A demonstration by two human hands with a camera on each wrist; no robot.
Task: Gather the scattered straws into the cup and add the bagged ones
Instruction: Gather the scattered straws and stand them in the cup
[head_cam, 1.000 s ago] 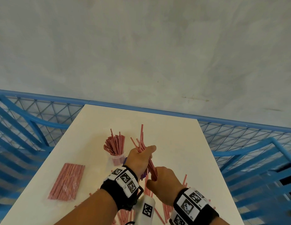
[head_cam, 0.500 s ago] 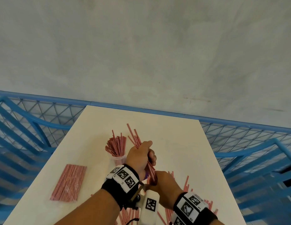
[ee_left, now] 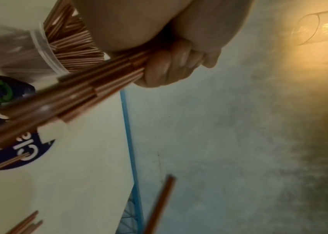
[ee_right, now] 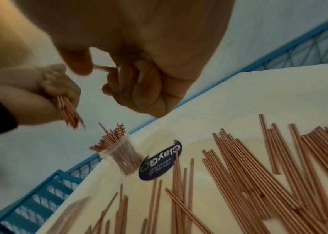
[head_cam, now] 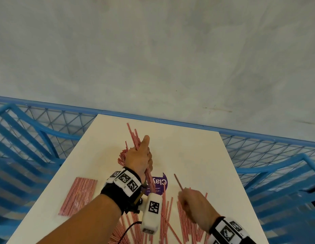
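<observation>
My left hand [head_cam: 144, 153] grips a bundle of red-and-white striped straws [head_cam: 133, 136], tilted, just above and beside the clear cup [ee_right: 119, 152], which holds several straws. In the head view that hand hides most of the cup; only its straws [head_cam: 121, 156] show. The left wrist view shows my curled fingers [ee_left: 169, 66] round the bundle [ee_left: 91, 88] next to the cup [ee_left: 39, 52]. My right hand [head_cam: 184, 193], lower right, pinches a single straw [head_cam: 177, 181]. Scattered straws [head_cam: 170, 217] lie on the white table [head_cam: 197, 155]. The bagged straws [head_cam: 78, 194] lie flat at the left.
A round purple sticker [head_cam: 161, 182] is on the table between my hands. Blue mesh railing [head_cam: 258, 148] surrounds the table on both sides, with grey floor beyond. A black cable [head_cam: 128, 228] runs from my left wrist over the near straws.
My right hand let go of the bundle, moved right and down to the loose straws, and now pinches one. My left hand raised the bundle alone toward the cup.
</observation>
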